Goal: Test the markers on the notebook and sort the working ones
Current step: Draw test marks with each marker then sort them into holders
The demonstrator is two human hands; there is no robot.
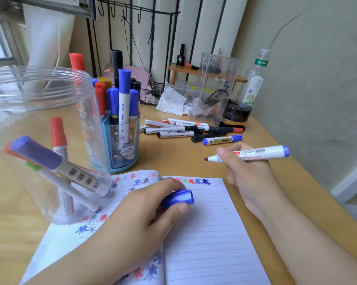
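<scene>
Where jar [40, 112] blurs, markers [56, 167] indistinct.

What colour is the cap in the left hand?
Blue. The head view shows the marker cap held in the left hand.

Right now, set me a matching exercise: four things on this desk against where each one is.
Things:
1. blue cap
2. uncapped blue marker
3. clear jar
4. blue pen cup

Places:
A. standing on the desk beyond the notebook
B. in the right hand
C. on the notebook's left page
D. in the left hand

Pairs: 1-D, 2-B, 3-C, 4-A
</scene>
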